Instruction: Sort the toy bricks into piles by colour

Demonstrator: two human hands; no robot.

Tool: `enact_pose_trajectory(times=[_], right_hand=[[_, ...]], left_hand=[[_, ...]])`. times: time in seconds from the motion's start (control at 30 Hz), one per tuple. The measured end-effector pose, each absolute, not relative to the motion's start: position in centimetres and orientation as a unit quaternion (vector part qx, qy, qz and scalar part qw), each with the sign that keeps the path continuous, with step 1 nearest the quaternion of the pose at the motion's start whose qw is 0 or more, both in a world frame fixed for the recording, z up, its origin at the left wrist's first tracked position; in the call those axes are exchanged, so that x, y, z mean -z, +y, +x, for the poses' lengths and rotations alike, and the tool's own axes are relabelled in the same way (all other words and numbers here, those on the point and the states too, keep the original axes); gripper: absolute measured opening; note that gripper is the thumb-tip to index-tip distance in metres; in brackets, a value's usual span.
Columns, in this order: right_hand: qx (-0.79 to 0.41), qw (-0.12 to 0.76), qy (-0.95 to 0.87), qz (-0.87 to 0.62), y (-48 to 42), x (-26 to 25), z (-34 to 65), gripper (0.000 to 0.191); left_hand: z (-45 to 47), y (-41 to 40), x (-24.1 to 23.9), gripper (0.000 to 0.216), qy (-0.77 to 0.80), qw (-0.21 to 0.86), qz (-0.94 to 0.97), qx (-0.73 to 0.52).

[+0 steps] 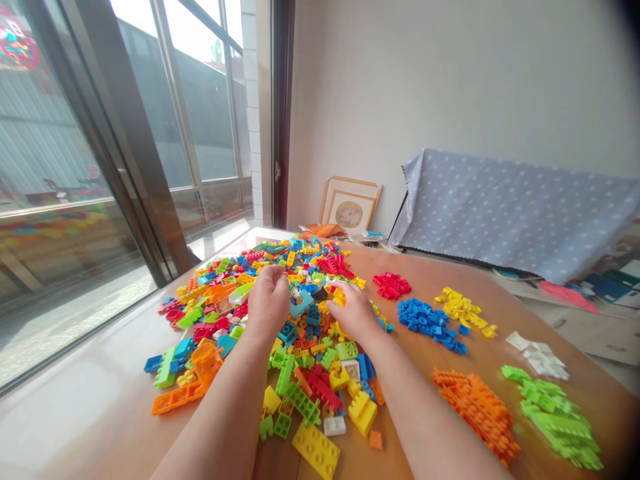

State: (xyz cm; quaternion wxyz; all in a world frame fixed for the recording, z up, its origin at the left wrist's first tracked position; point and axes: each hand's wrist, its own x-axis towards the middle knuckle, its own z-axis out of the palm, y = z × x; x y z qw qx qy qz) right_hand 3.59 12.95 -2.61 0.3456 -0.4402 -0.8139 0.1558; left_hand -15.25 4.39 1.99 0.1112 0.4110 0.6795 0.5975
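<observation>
A big mixed heap of toy building bricks (320, 387) in many colours spreads over the table in front of me. My left hand (269, 298) reaches into the middle of the heap with its fingers curled; whatever they may hold is hidden behind the hand. To its right, my right hand (353, 309) is low over the heap, thumb and forefinger apart, with nothing visible between them. A light blue brick (301, 303) lies between the two hands. Red bricks (335, 267) lie just beyond my right hand.
Sorted piles stand on the right of the wooden table (400, 407): red (393, 285), blue (430, 323), yellow (459, 305), white (540, 356), orange (475, 410) and green bricks (557, 417). A glass door (75, 167) runs along the left. Behind are picture frames (350, 203) and a dotted cloth (510, 207).
</observation>
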Motion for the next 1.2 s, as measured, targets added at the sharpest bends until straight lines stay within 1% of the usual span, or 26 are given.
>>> enact_pose_trajectory(times=[0.1,0.17,0.23,0.3,0.37,0.63,0.83,1.03,1.13,1.2], right_hand=[[-0.155,0.339,-0.816,-0.442,12.9,2.5,3.7,0.053],[-0.13,0.332,-0.82,-0.449,12.4,2.2,3.8,0.05],[-0.096,0.326,-0.831,-0.441,11.6,1.8,3.8,0.038],[-0.074,0.322,-0.846,-0.417,10.9,1.4,3.9,0.023],[-0.073,0.311,-0.861,-0.396,10.3,1.2,4.0,0.015],[-0.09,0.277,-0.88,-0.376,9.6,1.6,3.9,0.023],[-0.086,0.276,-0.867,-0.406,10.3,2.2,3.3,0.038],[-0.105,0.229,-0.858,-0.448,10.9,2.0,2.4,0.053],[-0.134,0.206,-0.879,-0.408,10.1,1.5,1.8,0.045],[-0.144,0.211,-0.892,-0.374,9.1,1.2,1.5,0.041]], left_hand=[[-15.0,4.3,-2.2,0.028,0.675,0.119,0.417,-0.597],[-14.9,4.3,-2.3,0.029,0.672,0.124,0.422,-0.596],[-14.8,4.2,-2.3,0.03,0.671,0.127,0.425,-0.594],[-14.8,4.1,-2.4,0.03,0.673,0.124,0.426,-0.593],[-14.8,4.1,-2.4,0.029,0.677,0.116,0.425,-0.59],[-15.2,4.3,-2.2,0.028,0.682,0.102,0.41,-0.597],[-15.6,4.5,-1.7,0.03,0.685,0.074,0.395,-0.608],[-16.2,4.1,-1.8,0.029,0.705,0.02,0.386,-0.595],[-16.7,4.0,-1.6,0.033,0.729,0.011,0.391,-0.561],[-16.8,4.1,-1.4,0.035,0.744,0.026,0.409,-0.529]])
